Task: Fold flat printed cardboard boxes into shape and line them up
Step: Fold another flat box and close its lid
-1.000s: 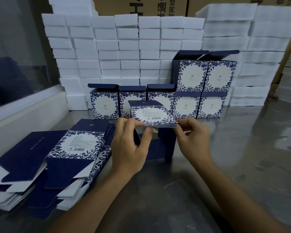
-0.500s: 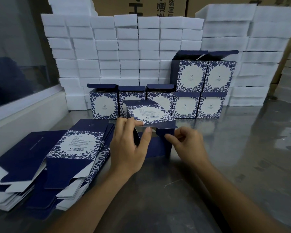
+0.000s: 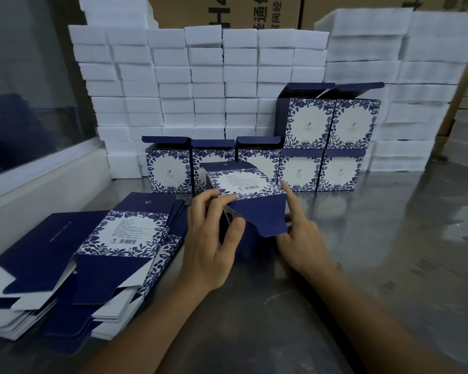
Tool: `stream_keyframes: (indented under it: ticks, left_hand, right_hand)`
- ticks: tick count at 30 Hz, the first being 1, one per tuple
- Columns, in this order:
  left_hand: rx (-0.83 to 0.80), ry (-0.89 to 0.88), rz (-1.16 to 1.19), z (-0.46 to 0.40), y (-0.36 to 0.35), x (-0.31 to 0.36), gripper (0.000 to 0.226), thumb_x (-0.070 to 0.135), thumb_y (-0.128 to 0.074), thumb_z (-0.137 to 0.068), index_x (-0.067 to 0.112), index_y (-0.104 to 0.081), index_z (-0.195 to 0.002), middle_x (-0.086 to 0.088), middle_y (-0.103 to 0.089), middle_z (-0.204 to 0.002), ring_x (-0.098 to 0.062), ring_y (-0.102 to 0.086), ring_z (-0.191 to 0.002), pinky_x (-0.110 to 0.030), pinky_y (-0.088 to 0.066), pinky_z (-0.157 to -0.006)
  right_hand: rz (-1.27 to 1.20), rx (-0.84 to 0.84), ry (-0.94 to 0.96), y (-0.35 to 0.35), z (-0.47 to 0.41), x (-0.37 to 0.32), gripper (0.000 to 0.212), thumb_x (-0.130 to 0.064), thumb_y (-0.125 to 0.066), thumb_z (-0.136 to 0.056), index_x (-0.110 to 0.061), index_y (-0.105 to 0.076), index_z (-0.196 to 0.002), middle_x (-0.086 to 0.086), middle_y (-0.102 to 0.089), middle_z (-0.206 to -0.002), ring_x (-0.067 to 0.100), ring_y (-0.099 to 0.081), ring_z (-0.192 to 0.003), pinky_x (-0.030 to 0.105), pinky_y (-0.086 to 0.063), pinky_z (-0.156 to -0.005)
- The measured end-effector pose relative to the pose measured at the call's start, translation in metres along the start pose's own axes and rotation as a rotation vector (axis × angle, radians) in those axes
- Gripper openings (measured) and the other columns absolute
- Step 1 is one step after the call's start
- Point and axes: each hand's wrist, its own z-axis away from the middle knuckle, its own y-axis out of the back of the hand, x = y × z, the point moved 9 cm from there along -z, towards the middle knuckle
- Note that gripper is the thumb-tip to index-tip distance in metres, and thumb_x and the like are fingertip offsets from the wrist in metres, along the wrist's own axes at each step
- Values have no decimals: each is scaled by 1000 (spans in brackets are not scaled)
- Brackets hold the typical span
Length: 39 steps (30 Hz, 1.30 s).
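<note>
Up comes the right hand (image 3: 301, 233) since half a second back: its curled fingers have opened out, the index finger now straight and pointing up along the right edge of the half-formed box (image 3: 243, 184), and the navy flap (image 3: 260, 217) has swung down toward the camera.

From the head camera: that box sits just above the steel table (image 3: 376, 252), barcode panel facing up, its inside hidden behind the flap. Behind it stand the finished boxes (image 3: 303, 168), five in a row with two more stacked at the right, their top flaps raised; whether anything is in them cannot be seen. At the left lies the stack of flat blanks (image 3: 92, 255), printed side up.

Left hand (image 3: 214, 238) pinches the box's near left corner, thumb below, fingers curled over the printed edge. The right hand is mostly open, index fingertip touching the box's right corner, the flap's lower edge resting against its other fingers. Both forearms reach in from the bottom edge, converging on the box. White foam blocks (image 3: 200, 90) wall the back.
</note>
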Motion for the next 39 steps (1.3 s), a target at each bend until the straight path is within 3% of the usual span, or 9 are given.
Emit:
stream_keyframes:
  ticks: [3, 6, 9, 12, 15, 22, 26, 33, 39]
  left_hand:
    - [-53, 8, -28, 4, -7, -4, 70, 69, -17, -96, 25, -49, -139, 4, -35, -143, -15, -35, -134, -11, -22, -106]
    - [-90, 36, -53, 4, -15, -8, 57, 65, -16, -97, 42, -32, -147, 9, -26, -151, -9, -29, -139, -16, -23, -106]
    - [-86, 35, -66, 6, -18, -10, 56, 57, -31, -97, 38, -20, -149, 5, -26, -150, -2, -28, -137, -8, -21, -106]
    - [8, 130, -40, 6, -9, -20, 41, 60, -40, -93, 36, -28, -125, 12, -45, -118, 3, -49, -100, -20, -42, -85]
    - [73, 215, -43, 5, -1, -27, 30, 63, -39, -92, 37, -26, -99, 13, -47, -88, -4, -51, -70, -30, -38, -60]
    - [102, 130, -154, 0, 9, -23, 41, 45, -32, -102, 13, -42, -79, 8, -39, -62, -8, -40, -53, -23, -24, -49]
    - [77, 118, -153, 1, 8, -24, 35, 41, -34, -101, 16, -41, -78, 9, -39, -62, -7, -40, -53, -27, -27, -51]
    - [43, 168, -99, 3, 5, -26, 43, 66, -43, -89, 30, -35, -112, 14, -50, -98, 5, -52, -78, -15, -36, -60]
    - [137, 55, -262, -2, 17, -9, 28, 40, -40, -99, 17, -39, -84, 7, -37, -77, -11, -32, -56, -20, -22, -48]
  right_hand:
    - [-133, 69, 66, 5, 1, -10, 59, -46, -53, -100, -64, -18, -144, -25, -49, -135, -15, -54, -107, 21, -50, -84]
    - [-166, 179, 68, 14, -1, -14, 25, -43, -49, -98, -41, -52, -122, -16, -49, -117, -9, -48, -108, 27, -48, -89]
    - [-197, 295, 68, 27, -5, -24, 40, -60, -39, -93, -26, -59, -90, 0, -56, -100, 0, -51, -95, 22, -42, -81]
    - [-223, 315, 59, 30, -6, -30, 45, -65, -43, -89, -24, -58, -78, 1, -57, -96, 1, -53, -92, 18, -42, -79]
    - [-210, 335, 74, 30, -4, -32, 51, -65, -45, -88, -17, -60, -76, -1, -55, -93, 4, -53, -90, 23, -45, -77]
    - [-207, 355, 84, 34, -2, -39, 45, -63, -50, -88, -23, -53, -68, 1, -49, -83, 8, -50, -78, 20, -41, -70]
    - [-158, 357, 111, 38, -4, -43, 37, -49, -53, -91, -19, -54, -69, 3, -52, -79, 10, -49, -73, 23, -39, -67]
    - [-116, 397, 167, 37, 2, -47, 28, -27, -47, -100, -5, -57, -85, -2, -52, -79, 8, -41, -72, 23, -32, -65]
    - [-95, 385, 181, 36, 2, -49, 32, -28, -48, -99, -3, -58, -83, 1, -56, -76, 11, -44, -70, 27, -32, -62]
